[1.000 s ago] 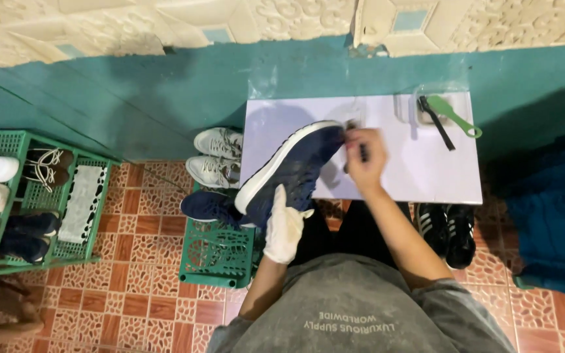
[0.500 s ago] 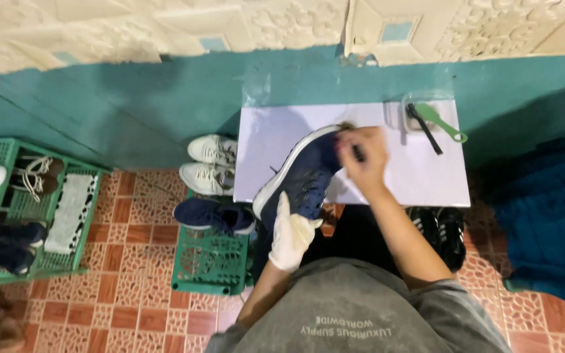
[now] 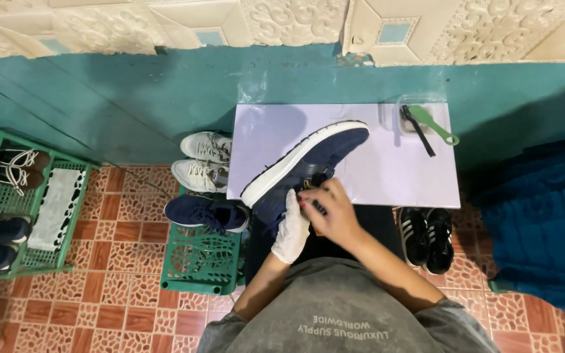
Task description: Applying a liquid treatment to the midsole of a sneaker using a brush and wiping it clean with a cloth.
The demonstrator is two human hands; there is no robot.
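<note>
A navy sneaker with a white sole (image 3: 312, 160) lies tilted on its side over a white table (image 3: 387, 173). My left hand (image 3: 291, 229), in a white glove, grips the shoe's heel end from below. My bare right hand (image 3: 327, 208) rests on the heel opening beside the glove, its fingers closed on a small dark thing that I cannot make out. The shoe's toe points away toward the wall.
A clear tub with a green-handled brush (image 3: 434, 123) and a black brush sits at the table's far right corner. White sneakers (image 3: 201, 160) and a navy shoe (image 3: 205, 212) rest on a green crate (image 3: 201, 261). Black striped shoes (image 3: 426, 236) stand on the right, a green shoe rack (image 3: 14, 202) on the left.
My right hand has moved from the shoe's toe end back to its heel, close to my gloved left hand. The shoe now lies lower and flatter over the table.
</note>
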